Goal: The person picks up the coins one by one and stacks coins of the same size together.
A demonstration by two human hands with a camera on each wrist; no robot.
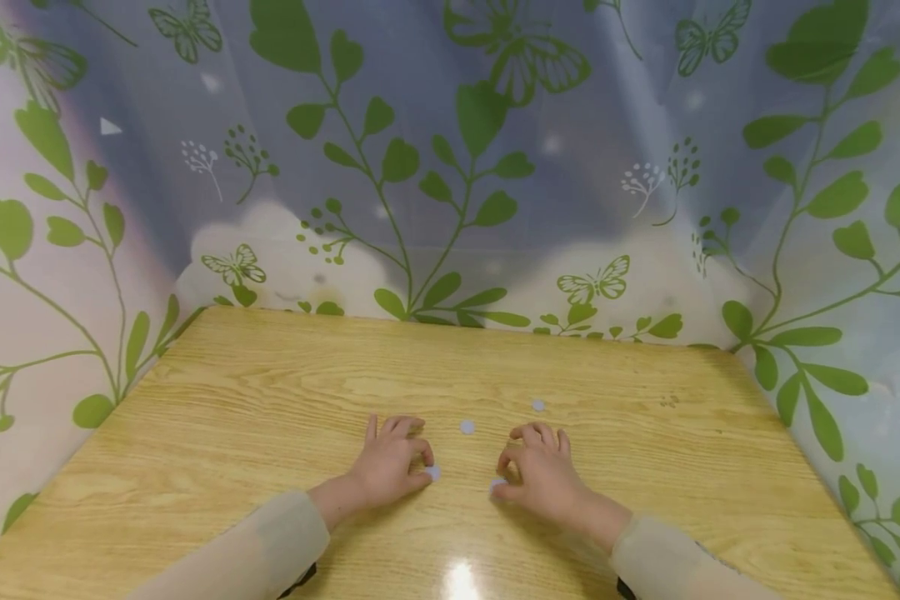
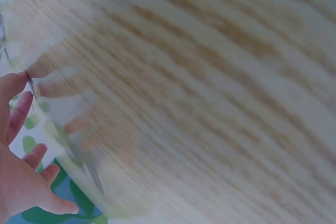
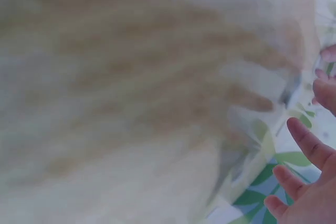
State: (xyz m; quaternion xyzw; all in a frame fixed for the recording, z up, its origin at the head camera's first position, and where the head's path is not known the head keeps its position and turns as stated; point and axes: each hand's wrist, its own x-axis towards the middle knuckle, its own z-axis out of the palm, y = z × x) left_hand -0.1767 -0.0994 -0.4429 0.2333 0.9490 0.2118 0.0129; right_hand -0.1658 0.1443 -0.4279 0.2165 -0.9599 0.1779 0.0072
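Observation:
In the head view, my left hand (image 1: 387, 471) pinches a small pale bluish disc (image 1: 433, 472) at its left edge, between thumb and index finger. Opposite it, my right hand (image 1: 546, 477) has thumb and index finger on a similar disc (image 1: 497, 483), partly covered by the fingertips. The other fingers of both hands are spread and bent. Two more pale discs lie beyond the hands: one (image 1: 467, 427) between them, the other (image 1: 538, 405) above the right hand. The left wrist view catches my left hand (image 2: 26, 177) at its edge; in the right wrist view, my right hand (image 3: 315, 182) shows at the right.
Both hands are over a wood-grain table (image 1: 255, 392) with a glossy surface. A cluster of small brownish ring shapes (image 1: 669, 401) is at the table's right side. A curtain (image 1: 435, 208) printed with green leaves and butterflies surrounds its back and sides.

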